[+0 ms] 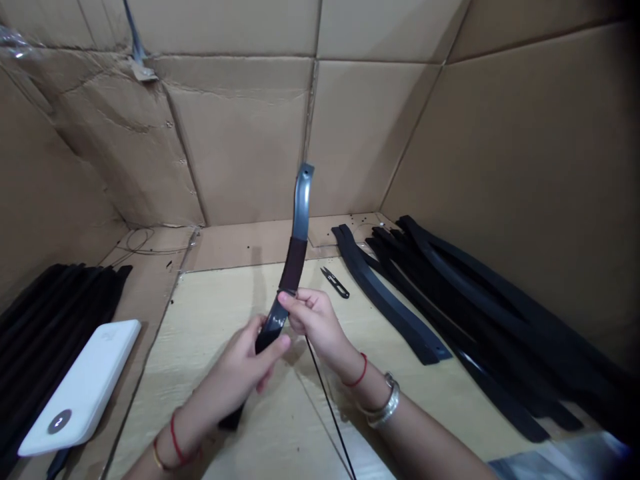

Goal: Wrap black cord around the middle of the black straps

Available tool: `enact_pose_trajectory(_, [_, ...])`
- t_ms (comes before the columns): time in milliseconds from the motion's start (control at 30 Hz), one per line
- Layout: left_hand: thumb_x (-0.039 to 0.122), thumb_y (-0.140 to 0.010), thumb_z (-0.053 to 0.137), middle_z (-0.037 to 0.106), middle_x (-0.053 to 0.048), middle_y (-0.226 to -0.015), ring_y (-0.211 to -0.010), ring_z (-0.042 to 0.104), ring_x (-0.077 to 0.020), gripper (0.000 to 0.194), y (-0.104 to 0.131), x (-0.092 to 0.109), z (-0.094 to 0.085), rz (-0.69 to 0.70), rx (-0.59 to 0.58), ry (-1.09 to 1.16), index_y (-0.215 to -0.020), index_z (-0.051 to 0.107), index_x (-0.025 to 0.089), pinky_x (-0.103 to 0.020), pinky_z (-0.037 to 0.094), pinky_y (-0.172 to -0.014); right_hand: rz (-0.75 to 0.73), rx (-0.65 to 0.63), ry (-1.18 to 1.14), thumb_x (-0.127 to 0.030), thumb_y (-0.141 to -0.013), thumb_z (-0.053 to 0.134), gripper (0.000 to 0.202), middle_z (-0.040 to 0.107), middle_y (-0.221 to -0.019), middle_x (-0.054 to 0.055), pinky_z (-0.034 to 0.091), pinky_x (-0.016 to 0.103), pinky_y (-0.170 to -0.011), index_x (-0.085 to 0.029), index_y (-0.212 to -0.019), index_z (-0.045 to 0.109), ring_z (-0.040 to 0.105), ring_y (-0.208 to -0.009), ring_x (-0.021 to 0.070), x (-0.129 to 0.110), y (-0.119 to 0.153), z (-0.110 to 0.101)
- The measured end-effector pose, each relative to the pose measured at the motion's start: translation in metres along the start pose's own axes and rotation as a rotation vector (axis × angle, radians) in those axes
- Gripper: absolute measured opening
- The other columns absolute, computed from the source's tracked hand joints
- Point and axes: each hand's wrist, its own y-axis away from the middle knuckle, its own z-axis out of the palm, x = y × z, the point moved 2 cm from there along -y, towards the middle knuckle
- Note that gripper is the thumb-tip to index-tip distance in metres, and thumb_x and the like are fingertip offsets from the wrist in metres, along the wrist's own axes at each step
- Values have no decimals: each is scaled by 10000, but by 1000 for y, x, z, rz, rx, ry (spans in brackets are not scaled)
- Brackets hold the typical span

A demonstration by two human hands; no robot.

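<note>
The left hand (246,363) is closed around the lower part of a curved dark strip (301,207), raised at a slant above the pale board (200,353); the right hand (314,317) pinches the strip just below its dark brown band (294,263), and a thin dark cord (325,388) trails down from those fingers; how the cord sits beneath them cannot be told; if the pinch loosens, the cord could slacken or slip; a sideways pull on it could turn the smooth strip in the left palm, or push the band askew; the black snips (335,283) lie near the right hand, points bared, where a sweeping wrist or dragged cord might catch them.
</note>
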Motion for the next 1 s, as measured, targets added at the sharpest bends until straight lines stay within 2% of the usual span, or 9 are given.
enact_pose_trajectory(67, [431, -787, 658, 429, 52, -566, -478, 349, -100, 261, 0, 3, -4, 157, 337, -298, -797, 521, 209, -225, 209, -467, 0, 63, -16, -450, -747, 742, 462, 287, -434, -108, 90, 245, -411, -182, -531, 434, 171, -414, 43, 5, -1, 0])
enact_pose_trajectory(133, [395, -769, 679, 408, 44, -550, -493, 329, -99, 271, 1, 7, -7, 221, 428, -429, -678, 520, 196, -239, 183, -483, 22, 11, -54, -449, -749, 743, 418, 290, -440, -108, 89, 246, -411, -165, -565, 498, 171, -415, 44, 6, -1, 1])
enact_pose_trajectory(333, [456, -743, 678, 280, 119, -423, -344, 181, -59, 343, 9, 8, -2, -54, -286, 228, -664, 440, 221, -220, 133, -364, 122, -355, -190, -449, -757, 732, 327, 278, -429, -124, 61, 242, -407, -134, -764, 645, 142, -386, 40, -7, 9, 6])
enact_pose_trajectory(400, [469, -766, 648, 283, 120, -393, -331, 184, -66, 334, 8, 5, 2, -97, -303, 258, -677, 433, 229, -219, 143, -363, 89, -293, -161, -437, -764, 735, 355, 286, -422, -117, 68, 245, -403, -157, -631, 562, 158, -385, 39, -6, 8, 5])
enact_pose_trajectory(533, [382, -741, 714, 405, 62, -498, -439, 313, -97, 267, -1, 4, -9, 155, 303, -199, -708, 507, 217, -228, 161, -442, 33, -42, -116, -424, -767, 744, 514, 262, -428, -112, 74, 246, -399, -198, -509, 362, 159, -396, 32, 3, 2, 2])
enact_pose_trajectory(600, [370, -739, 722, 405, 49, -520, -470, 320, -100, 270, -2, 7, -16, 239, 451, -330, -671, 515, 209, -235, 154, -458, 30, -53, -119, -438, -761, 745, 520, 259, -429, -113, 79, 242, -395, -195, -503, 366, 161, -394, 29, 4, 2, 3])
enact_pose_trajectory(767, [505, -798, 632, 316, 111, -425, -354, 206, -71, 330, 5, 5, -9, -73, -191, 27, -844, 584, 182, -210, 173, -360, 143, -354, -114, -436, -728, 767, 332, 319, -431, -124, 92, 216, -372, -137, -832, 666, 181, -374, 34, -11, 12, 9])
enact_pose_trajectory(867, [510, -791, 620, 294, 137, -422, -335, 151, -63, 331, 9, 1, 5, -236, -347, 329, -859, 509, 206, -198, 175, -325, 113, -348, -85, -446, -714, 776, 352, 383, -421, -109, 114, 209, -352, -125, -819, 675, 220, -357, 31, -13, 13, 10])
enact_pose_trajectory(1000, [420, -756, 688, 445, 70, -526, -423, 374, -97, 282, 1, -1, 4, 45, 108, 24, -831, 517, 208, -209, 247, -417, 73, -147, -84, -478, -743, 742, 369, 329, -414, -120, 123, 207, -344, -121, -791, 662, 212, -360, 33, -3, 5, 7])
